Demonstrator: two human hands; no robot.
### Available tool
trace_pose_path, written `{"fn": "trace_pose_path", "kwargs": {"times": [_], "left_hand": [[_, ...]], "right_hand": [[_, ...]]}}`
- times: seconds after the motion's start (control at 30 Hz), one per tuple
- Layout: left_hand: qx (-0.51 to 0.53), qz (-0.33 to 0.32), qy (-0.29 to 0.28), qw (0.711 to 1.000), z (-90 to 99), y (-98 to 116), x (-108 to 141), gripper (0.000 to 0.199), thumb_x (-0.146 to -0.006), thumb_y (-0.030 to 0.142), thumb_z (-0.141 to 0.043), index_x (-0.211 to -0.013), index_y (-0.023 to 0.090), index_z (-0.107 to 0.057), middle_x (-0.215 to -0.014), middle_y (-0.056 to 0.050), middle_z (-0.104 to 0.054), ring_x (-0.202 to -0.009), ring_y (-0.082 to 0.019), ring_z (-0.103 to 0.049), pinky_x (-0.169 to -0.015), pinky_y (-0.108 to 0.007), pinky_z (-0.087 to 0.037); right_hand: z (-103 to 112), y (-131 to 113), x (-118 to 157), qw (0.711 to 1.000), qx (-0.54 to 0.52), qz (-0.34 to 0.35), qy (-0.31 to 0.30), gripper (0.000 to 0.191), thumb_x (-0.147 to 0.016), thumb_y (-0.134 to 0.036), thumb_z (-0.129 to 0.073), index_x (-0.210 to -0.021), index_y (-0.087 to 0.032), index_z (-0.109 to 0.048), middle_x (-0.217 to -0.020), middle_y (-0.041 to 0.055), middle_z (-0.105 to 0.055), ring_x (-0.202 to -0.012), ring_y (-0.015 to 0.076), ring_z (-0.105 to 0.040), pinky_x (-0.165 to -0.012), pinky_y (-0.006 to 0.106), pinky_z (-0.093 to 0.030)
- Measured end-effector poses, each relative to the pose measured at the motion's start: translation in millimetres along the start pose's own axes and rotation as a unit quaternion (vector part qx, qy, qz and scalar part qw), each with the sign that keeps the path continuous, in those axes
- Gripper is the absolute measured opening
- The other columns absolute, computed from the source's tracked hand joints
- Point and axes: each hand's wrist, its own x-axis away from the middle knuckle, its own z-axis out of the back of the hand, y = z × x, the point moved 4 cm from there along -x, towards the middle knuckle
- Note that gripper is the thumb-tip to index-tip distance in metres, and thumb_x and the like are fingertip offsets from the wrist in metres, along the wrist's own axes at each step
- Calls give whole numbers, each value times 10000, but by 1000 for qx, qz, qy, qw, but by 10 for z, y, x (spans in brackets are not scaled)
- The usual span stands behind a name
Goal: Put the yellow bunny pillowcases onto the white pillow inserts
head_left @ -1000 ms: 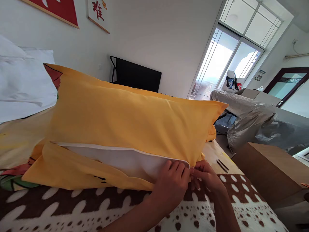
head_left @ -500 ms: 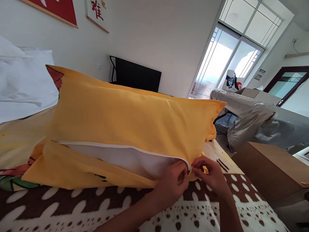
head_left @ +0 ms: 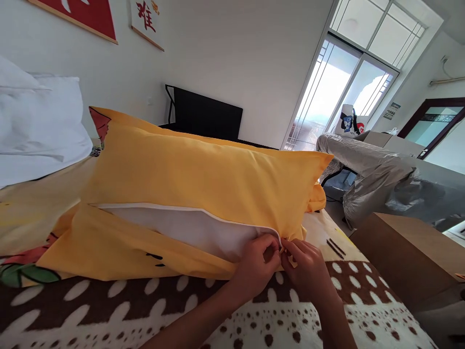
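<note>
The yellow pillowcase (head_left: 203, 174) sits plump on the bed, propped so its long opening faces the wearer, with the patterned brown-and-white blanket (head_left: 119, 310) under and in front of it. White edging (head_left: 174, 207) runs along the upper lip of that opening, which gapes over a white filling (head_left: 196, 230). At the pillowcase's lower right, where the opening narrows, both hands meet: the left hand (head_left: 256, 261) curls with thumb and forefinger pinching at the end of the edging, and the right hand (head_left: 305, 264) sits just beside it, fingertips drawn together on gathered yellow cloth; exactly what small piece lies between them I cannot tell. White bedding (head_left: 39, 121) is heaped left of the pillowcase, a black panel (head_left: 207, 111) stands behind it, and a brown box (head_left: 410, 247) is off to its right
</note>
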Motion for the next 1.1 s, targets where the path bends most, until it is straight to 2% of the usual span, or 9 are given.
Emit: {"fn": "trace_pose_path", "kwargs": {"times": [0.07, 0.13, 0.27, 0.4, 0.57, 0.8, 0.9, 1.0, 1.1], "left_hand": [[-35, -34, 0, 999, -5, 29, 10, 108, -763, 110, -429, -675, 171, -439, -731, -4, -525, -713, -122, -479, -689, -241, -399], [-121, -80, 10, 989, -5, 59, 28, 113, -792, 105, -421, -706, 169, -460, -789, -28, -543, -779, -148, -488, -734, -272, -401], [-287, -171, 16, 942, -1, 111, 65, 124, -836, 108, -408, -773, 165, -498, -845, -51, -567, -833, -182, -477, -768, -325, -380], [-375, -192, -8, 907, 7, 147, 70, 119, -860, 135, -408, -833, 165, -520, -898, -50, -581, -850, -192, -485, -769, -347, -368], [-464, -203, -1, 862, -7, 224, 85, 151, -861, 130, -391, -767, 161, -506, -797, -48, -550, -764, -194, -473, -705, -356, -357], [-406, -122, -11, 906, 143, 229, 26, 166, -863, 109, -357, -789, 164, -495, -793, -29, -547, -739, -168, -491, -731, -335, -405], [-398, -120, -25, 909, 166, 228, 22, 171, -866, 115, -348, -792, 163, -495, -784, -31, -551, -729, -170, -497, -703, -327, -415], [-403, -131, -21, 906, 158, 237, 40, 159, -848, 102, -365, -767, 165, -487, -769, -30, -550, -711, -170, -497, -660, -314, -417], [-419, -161, -4, 894, 136, 258, 70, 140, -821, 83, -398, -753, 170, -484, -759, -25, -548, -700, -174, -499, -645, -316, -422]], "right_hand": [[2, -15, -1, 1000, 15, 3, 5, 174, -849, -140, -451, -866, -164, -623, -617, 10, -559, -566, 131, -506, -572, 248, -350], [-3, -7, 2, 1000, 11, 2, 8, 174, -846, -134, -447, -847, -166, -618, -615, 5, -555, -561, 124, -497, -570, 241, -339], [-17, 46, 10, 1000, -17, -9, 19, 151, -825, -122, -460, -776, -171, -594, -602, -10, -531, -557, 110, -478, -577, 227, -339], [-15, 77, 4, 998, -47, -12, 30, 163, -787, -92, -465, -673, -177, -546, -563, -30, -457, -526, 93, -408, -559, 214, -325], [24, 82, 4, 997, -69, -8, 29, 159, -737, -65, -467, -638, -179, -518, -574, -31, -423, -546, 97, -394, -553, 217, -315], [139, 236, 5, 990, -127, -57, 21, 127, -723, -81, -496, -701, -190, -557, -599, -29, -460, -570, 110, -439, -556, 228, -365], [129, 281, 7, 987, -147, -55, 26, 95, -746, -123, -520, -776, -189, -581, -724, 12, -510, -693, 146, -505, -625, 266, -430], [119, 239, 2, 985, -151, -41, 74, 150, -794, -157, -524, -918, -187, -603, -1004, 91, -538, -912, 206, -531, -771, 360, -457], [106, 88, -19, 981, -124, -11, 147, 222, -842, -105, -486, -1019, -198, -581, -1015, 91, -579, -949, 213, -538, -820, 391, -426]]}}
